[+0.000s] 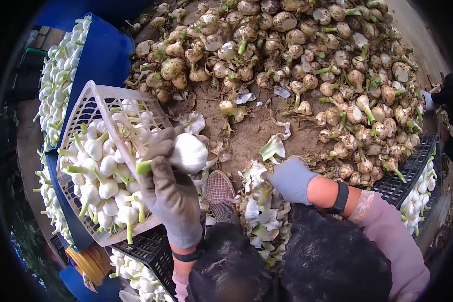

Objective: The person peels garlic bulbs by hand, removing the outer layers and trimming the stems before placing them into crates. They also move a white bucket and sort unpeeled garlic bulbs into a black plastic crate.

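Note:
My left hand [173, 201], in a soiled grey work glove, is closed around a clean white garlic bulb [189, 153]. The bulb's cut green stem [144, 167] pokes out to the left, over the rim of a white plastic crate [131, 166]. Inside that tilted crate lie many clean garlic bulbs [108, 186] with short stems. My right hand [291, 180], also gloved, is curled into a fist just above a heap of stripped garlic skins [261, 216]. Its fingers are turned away, so anything in them is hidden.
Unpeeled, soil-covered garlic bulbs [287, 45] are piled across the ground ahead. Blue containers [103, 53] stand at the left beside more white garlic. Black crates [405, 173] of garlic flank both sides. My shoe [220, 189] rests between the white crate and the skins.

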The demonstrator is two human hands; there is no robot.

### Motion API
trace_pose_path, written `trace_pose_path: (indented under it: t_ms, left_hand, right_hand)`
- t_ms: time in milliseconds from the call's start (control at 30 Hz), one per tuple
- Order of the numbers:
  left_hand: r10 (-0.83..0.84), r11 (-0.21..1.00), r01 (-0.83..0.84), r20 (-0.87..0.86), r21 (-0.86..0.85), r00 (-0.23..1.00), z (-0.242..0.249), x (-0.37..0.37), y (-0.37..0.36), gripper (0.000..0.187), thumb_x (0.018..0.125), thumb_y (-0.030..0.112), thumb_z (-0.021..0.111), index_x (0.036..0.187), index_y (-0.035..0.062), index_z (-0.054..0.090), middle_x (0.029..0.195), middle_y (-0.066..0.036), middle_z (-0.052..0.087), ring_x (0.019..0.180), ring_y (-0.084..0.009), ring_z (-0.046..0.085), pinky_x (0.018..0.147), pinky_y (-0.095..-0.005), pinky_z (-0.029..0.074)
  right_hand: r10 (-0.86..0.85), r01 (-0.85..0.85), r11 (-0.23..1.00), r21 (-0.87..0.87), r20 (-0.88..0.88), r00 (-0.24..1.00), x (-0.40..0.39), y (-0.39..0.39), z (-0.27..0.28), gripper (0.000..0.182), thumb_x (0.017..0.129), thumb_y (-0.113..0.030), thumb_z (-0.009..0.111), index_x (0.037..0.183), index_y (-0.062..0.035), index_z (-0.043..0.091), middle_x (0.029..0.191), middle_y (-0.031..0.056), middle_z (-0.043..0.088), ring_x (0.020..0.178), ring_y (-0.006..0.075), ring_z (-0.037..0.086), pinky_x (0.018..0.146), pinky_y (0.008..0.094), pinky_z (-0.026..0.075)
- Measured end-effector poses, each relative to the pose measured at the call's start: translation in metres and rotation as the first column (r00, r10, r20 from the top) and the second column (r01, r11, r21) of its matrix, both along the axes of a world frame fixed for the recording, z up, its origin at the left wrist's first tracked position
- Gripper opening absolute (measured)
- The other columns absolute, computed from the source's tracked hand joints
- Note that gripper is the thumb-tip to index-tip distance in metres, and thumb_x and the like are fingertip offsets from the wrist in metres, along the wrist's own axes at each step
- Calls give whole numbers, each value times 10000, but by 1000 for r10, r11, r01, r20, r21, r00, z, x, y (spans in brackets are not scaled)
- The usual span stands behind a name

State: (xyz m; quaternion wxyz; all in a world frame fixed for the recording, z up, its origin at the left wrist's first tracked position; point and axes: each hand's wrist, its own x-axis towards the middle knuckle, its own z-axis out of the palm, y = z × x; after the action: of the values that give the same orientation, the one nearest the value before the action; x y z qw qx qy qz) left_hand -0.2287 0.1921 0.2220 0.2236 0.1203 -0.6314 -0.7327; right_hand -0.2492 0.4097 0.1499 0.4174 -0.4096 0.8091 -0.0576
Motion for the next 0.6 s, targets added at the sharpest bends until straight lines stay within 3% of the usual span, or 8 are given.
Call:
trace_pose_path:
  t_ms: [100,200,300,333,367,433,467,600]
  left_hand:
    - [381,656,-439,-233,-614,895,58,11,-30,279,982,84,447,1226,-39,501,1270,-214,521,1196,-296,513,1001,-385,446]
    - [478,530,-521,-272,-669,835,79,13,-34,422,938,24,496,1343,-43,394,1320,-217,487,1280,-277,441,1044,-377,401]
    - [-101,942,56,-120,-330,988,57,16,-31,441,899,43,554,1316,-55,447,1268,-188,554,1219,-281,520,1065,-371,373]
    - [-223,975,216,297,56,929,73,16,-27,461,855,44,618,1279,-60,472,1245,-161,549,1171,-232,520,1058,-367,356]
    - [-414,910,376,443,175,795,65,13,-30,439,853,78,623,1254,-53,502,1218,-141,568,1156,-214,532,1026,-334,377]
    - [-581,730,684,544,18,606,45,11,-32,412,902,124,585,1273,-35,505,1257,-117,539,1139,-180,530,1002,-319,397]
    - [-644,750,596,523,288,558,31,17,-30,425,912,164,595,1274,-39,505,1251,-112,531,1149,-168,513,995,-303,406]
    - [-631,723,649,611,238,479,-11,25,-29,509,891,190,639,1311,-35,464,1263,-127,502,1152,-179,506,1002,-319,409]
  right_hand:
    - [-95,88,990,-106,-63,993,-57,-19,7,407,815,-222,623,1177,-42,586,981,178,649,921,353,647,779,441,517]
    - [-476,410,804,-431,-52,878,-139,-85,8,379,869,-249,573,1186,-41,561,1055,223,624,987,385,607,852,443,495]
    - [-681,479,627,-615,-134,719,-217,-169,-2,345,827,-164,554,1095,54,551,1082,258,607,1012,392,601,873,437,488]
    - [-720,562,597,-573,-75,690,-237,-191,-1,412,810,-192,576,1139,54,544,1125,271,596,1046,388,594,896,421,485]
    - [-731,620,574,-535,6,682,-257,-211,-10,444,800,-211,588,1151,58,544,1149,275,588,1068,386,586,913,413,479]
    - [-725,672,580,-460,85,683,-274,-241,-34,482,783,-242,605,1164,49,556,1190,271,577,1107,376,573,939,401,469]
    - [-709,668,611,-425,82,700,-275,-246,-43,488,776,-254,609,1165,37,567,1206,263,575,1125,368,568,949,396,464]
    - [-501,372,801,-469,-188,845,-233,-221,-30,362,762,-211,600,1083,-44,615,1082,173,637,1026,332,610,879,412,496]
